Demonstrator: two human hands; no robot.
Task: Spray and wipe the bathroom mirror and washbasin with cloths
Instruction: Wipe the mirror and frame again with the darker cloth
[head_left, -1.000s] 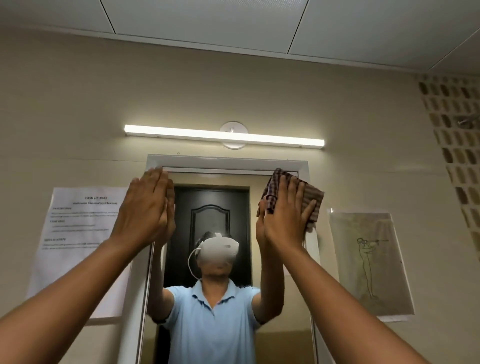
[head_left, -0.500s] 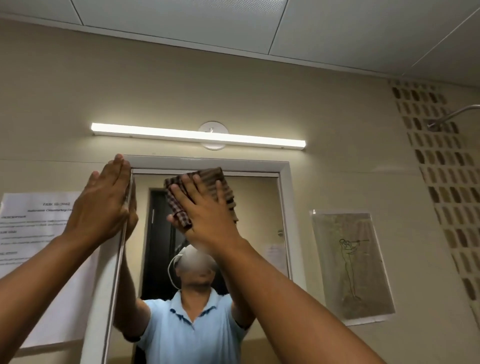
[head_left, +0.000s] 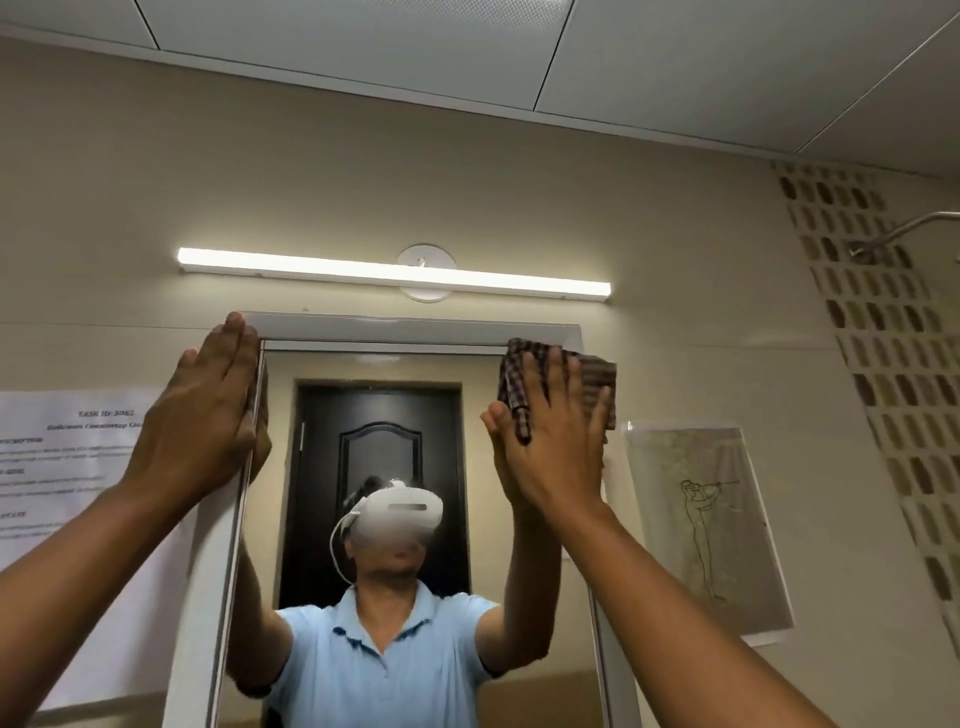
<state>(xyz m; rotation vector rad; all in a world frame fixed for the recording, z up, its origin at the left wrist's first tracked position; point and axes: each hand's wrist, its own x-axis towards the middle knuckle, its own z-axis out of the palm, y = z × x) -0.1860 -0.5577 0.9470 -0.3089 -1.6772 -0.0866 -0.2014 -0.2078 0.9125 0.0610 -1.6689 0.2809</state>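
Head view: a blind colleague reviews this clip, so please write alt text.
The right hand presses a checked cloth flat on the mirror at its top right corner; the left hand rests flat on the frame's top left.

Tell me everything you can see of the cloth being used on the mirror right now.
The cloth is a small checked fabric in brown and dark tones, folded or bunched into a rough pad. It lies flat against the top right corner of the mirror, overlapping the white frame there. The right hand presses it against the glass with straight, spread fingers; most of the cloth is hidden under the palm, with its upper edge and right side showing. Whether it is damp cannot be told.
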